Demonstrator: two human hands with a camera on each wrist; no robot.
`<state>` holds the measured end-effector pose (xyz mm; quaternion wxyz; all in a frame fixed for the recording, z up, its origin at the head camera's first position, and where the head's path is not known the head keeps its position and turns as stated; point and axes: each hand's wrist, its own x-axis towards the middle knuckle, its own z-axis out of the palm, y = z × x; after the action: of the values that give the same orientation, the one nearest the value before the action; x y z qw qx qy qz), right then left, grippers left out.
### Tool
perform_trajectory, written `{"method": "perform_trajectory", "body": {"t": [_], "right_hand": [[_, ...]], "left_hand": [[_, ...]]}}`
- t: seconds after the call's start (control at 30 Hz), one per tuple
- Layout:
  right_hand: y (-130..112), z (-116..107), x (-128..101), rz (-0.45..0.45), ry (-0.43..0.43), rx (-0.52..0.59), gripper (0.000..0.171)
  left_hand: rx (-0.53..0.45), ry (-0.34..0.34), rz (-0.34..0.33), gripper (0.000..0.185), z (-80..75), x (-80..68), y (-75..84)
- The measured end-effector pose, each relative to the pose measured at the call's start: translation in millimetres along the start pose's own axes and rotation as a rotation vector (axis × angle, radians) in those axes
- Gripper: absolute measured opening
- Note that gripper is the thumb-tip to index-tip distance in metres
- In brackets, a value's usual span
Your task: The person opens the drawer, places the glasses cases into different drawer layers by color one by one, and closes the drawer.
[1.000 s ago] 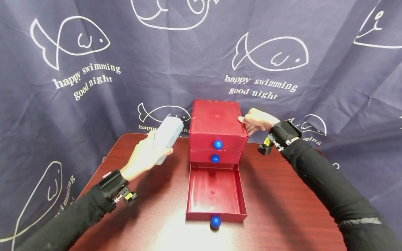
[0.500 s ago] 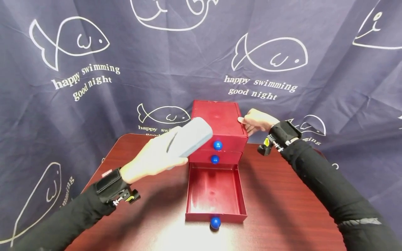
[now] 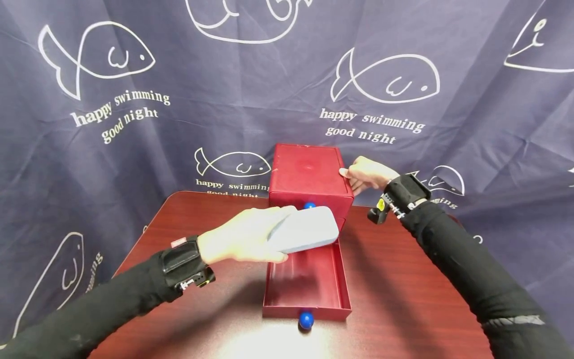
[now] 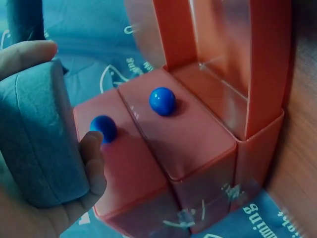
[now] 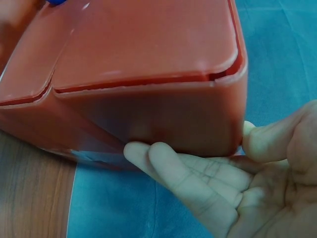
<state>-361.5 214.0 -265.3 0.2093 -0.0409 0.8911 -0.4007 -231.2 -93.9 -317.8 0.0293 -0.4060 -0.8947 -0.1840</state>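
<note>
The left hand (image 3: 244, 241) grips a pale grey-blue case (image 3: 305, 230), fingers and thumb curled round its near end, and holds it level in the air over the back part of the open bottom drawer (image 3: 307, 284), close in front of the closed drawers. From the left wrist the case (image 4: 42, 136) fills the palm, with one fingertip (image 4: 92, 148) lying just beside a blue knob (image 4: 103, 128) on a closed drawer front. The pulled-out drawer rests on the dark red table (image 3: 403, 294), its own blue knob (image 3: 306, 319) at the nearest edge. Farther back, the right hand (image 3: 366, 173) lies against the right rear of the red drawer cabinet (image 3: 309, 172), fingers straight along its side wall and the thumb at the back corner, as the right wrist view shows (image 5: 237, 193). Behind everything hangs a navy cloth (image 3: 134, 99) printed with white fish.
</note>
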Motion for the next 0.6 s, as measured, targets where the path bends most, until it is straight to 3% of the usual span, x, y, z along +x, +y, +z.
{"method": "perform_trajectory", "body": {"t": [0.2, 0.43, 0.53, 0.57, 0.6], "right_hand": [[0.4, 0.0, 0.4, 0.000, 0.001, 0.004, 0.033], [0.7, 1.5, 0.3, -0.007, -0.003, -0.004, 0.041], [0.0, 1.7, -0.7, -0.007, -0.003, -0.003, 0.041], [-0.2, 1.5, -0.9, -0.007, -0.001, -0.001, 0.039], [-0.4, 1.0, -1.5, -0.008, 0.000, 0.000, 0.038]], "left_hand": [[0.031, -0.080, 0.068, 0.073, 12.7, 8.6, 6.7], [0.118, -0.235, 0.047, 0.066, 30.6, 18.2, 12.8], [0.133, -0.265, 0.043, 0.062, 36.4, 19.7, 15.5], [0.029, -0.272, -0.006, 0.058, 38.3, 16.0, 16.1], [0.029, -0.276, -0.007, 0.057, 40.4, 16.3, 16.3]]}}
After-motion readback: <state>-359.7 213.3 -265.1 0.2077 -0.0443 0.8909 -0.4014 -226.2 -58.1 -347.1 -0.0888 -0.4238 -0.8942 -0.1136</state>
